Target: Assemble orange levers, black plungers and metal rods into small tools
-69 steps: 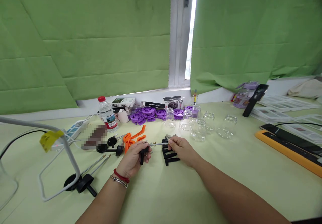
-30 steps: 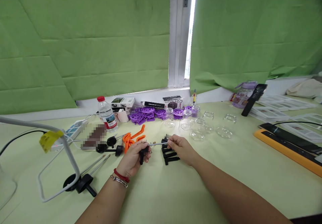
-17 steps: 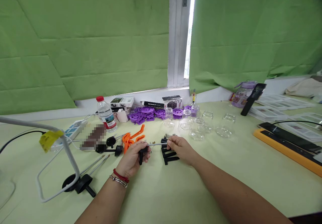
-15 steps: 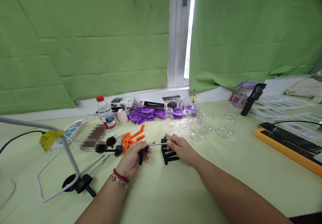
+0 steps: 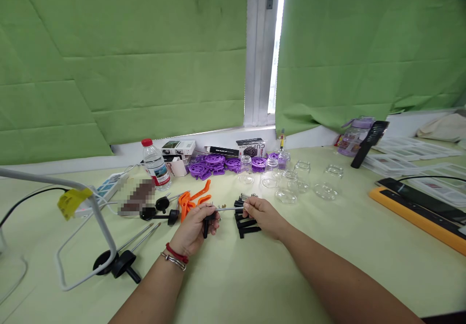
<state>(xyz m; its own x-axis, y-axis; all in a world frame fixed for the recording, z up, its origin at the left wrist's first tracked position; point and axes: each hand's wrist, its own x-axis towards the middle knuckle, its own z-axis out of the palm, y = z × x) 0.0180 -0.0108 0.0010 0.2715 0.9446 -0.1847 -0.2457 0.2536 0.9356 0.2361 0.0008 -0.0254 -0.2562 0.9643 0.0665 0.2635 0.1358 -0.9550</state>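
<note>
A thin metal rod with a black plastic end piece lies level between my two hands above the table. My left hand is closed around the black end piece. At the rod's other end, the fingertips of my right hand pinch it; whether a small part sits in that pinch is hidden. Beneath and beside my right hand lie several black plastic handles, with metal springs just behind. Orange plastic pieces rest behind my left hand, and tiny brass-coloured parts show between the hands.
Black caps with metal rods lie at left, near a white bent-tube stand. A water bottle, purple wheel-like parts and clear glass jars stand at the back. An orange-and-black device lies at right.
The view has shifted slightly, so everything sits a little further right. Both hands keep the same hold on the rod and its black end piece.
</note>
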